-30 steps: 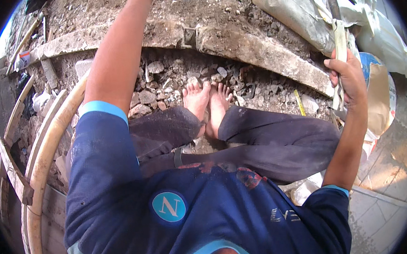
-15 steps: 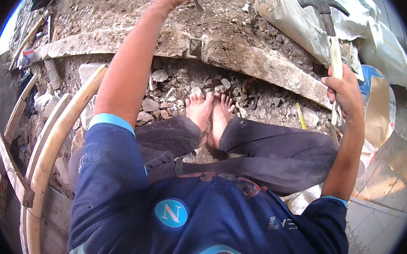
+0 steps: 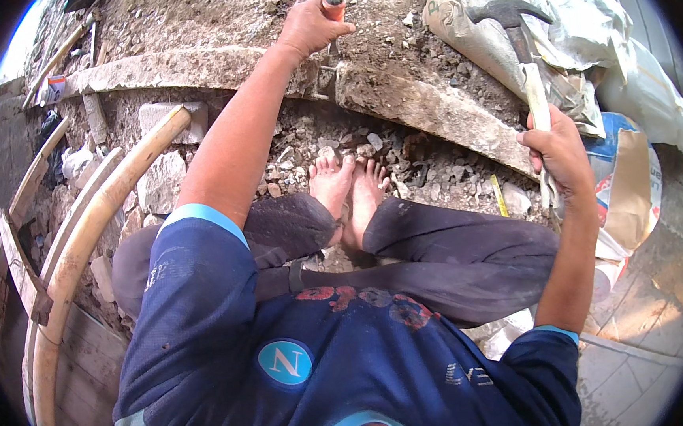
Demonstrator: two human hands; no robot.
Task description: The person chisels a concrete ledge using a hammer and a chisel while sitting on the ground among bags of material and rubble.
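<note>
My left hand (image 3: 309, 27) reaches far forward and grips a chisel (image 3: 333, 6) with an orange handle and a dark cap, set upright on the curved stone slab (image 3: 421, 108). My right hand (image 3: 559, 154) is closed around the pale wooden handle of a hammer (image 3: 525, 58), whose dark metal head is raised over the sacks at the upper right. I sit with legs in dark trousers and bare feet (image 3: 348, 189) resting on rubble just below the slab.
Loose stones and rubble (image 3: 289, 149) lie under and around the slab. Grey and white sacks (image 3: 583, 38) are piled at the upper right. Curved wooden frames (image 3: 75, 255) stand at the left. A blue bag and cardboard (image 3: 632, 185) sit at the right on paving.
The view has tilted down, so my left hand and the chisel came into view at the top. My right hand lifted the hammer slightly higher.
</note>
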